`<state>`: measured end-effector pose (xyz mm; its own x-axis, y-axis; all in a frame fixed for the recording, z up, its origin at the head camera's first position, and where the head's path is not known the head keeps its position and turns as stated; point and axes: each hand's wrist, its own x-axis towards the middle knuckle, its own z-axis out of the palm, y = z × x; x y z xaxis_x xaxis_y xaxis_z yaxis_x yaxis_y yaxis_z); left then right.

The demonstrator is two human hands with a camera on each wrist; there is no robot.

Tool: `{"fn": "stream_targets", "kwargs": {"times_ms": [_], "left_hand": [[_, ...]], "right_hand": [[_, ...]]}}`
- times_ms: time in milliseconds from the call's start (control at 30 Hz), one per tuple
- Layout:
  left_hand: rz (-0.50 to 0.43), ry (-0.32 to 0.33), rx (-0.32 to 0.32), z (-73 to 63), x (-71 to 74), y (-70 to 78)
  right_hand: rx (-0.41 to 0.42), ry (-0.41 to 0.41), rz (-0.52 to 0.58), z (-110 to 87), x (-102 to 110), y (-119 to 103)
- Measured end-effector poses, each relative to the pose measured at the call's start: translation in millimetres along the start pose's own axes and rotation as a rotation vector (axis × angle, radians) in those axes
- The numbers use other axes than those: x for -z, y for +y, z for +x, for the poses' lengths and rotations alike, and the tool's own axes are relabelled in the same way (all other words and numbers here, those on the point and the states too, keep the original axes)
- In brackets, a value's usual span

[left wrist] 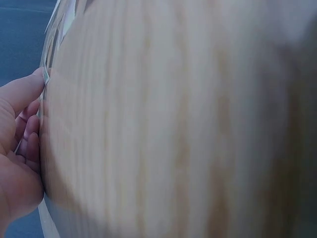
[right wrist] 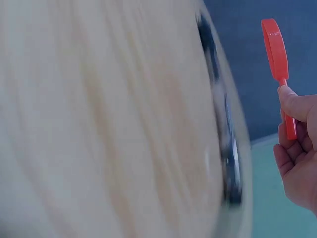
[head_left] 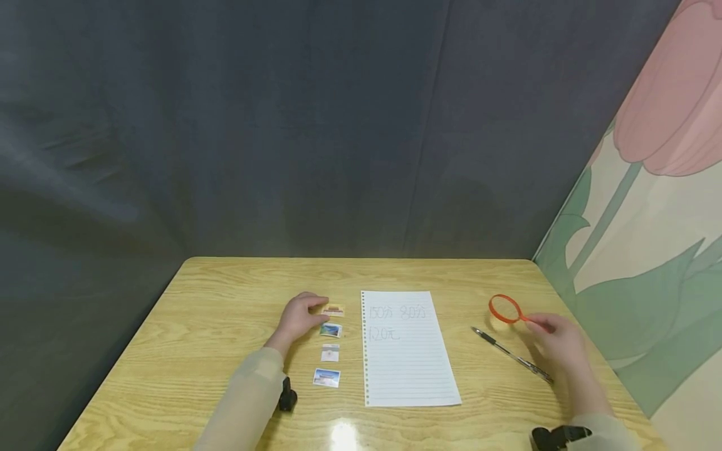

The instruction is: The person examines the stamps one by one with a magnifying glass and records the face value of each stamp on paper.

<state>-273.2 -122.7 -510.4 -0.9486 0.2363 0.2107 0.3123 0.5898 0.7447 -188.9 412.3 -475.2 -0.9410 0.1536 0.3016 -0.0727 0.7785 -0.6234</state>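
My right hand (head_left: 555,341) grips a red magnifying glass (head_left: 506,309) by its handle, lens raised over the right of the table; in the right wrist view the thumb lies along the handle (right wrist: 291,126). My left hand (head_left: 301,319) rests on the table beside a column of small stamps. Its fingertips reach the left end of the yellow stamp (head_left: 334,310) at the top, and the thumb tip is right by the green-blue stamp (head_left: 331,330) below. Further down lie a pale stamp (head_left: 330,352) and a blue stamp (head_left: 326,378).
Right of the stamps lies a lined sheet (head_left: 408,369) with handwritten numbers and characters in its top lines. A black and clear pen (head_left: 513,355) lies between the sheet and my right hand. A dark curtain (head_left: 338,138) hangs behind the wooden table (head_left: 186,351).
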Motion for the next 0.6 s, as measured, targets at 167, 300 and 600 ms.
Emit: {"fn": "stream_targets", "kwargs": {"times_ms": [167,300,600], "left_hand": [[-0.017,-0.015,0.047,1.6,1.1,0.4],[-0.02,-0.023,0.069,2.0,2.7,1.2],[-0.043,-0.031,0.108,2.4,3.6,4.8]], "right_hand": [[0.104,-0.01,0.016,8.5,-26,-35],[0.134,-0.064,0.065,12.7,-52,-64],[0.22,-0.123,0.201,23.6,-116,-124]]}}
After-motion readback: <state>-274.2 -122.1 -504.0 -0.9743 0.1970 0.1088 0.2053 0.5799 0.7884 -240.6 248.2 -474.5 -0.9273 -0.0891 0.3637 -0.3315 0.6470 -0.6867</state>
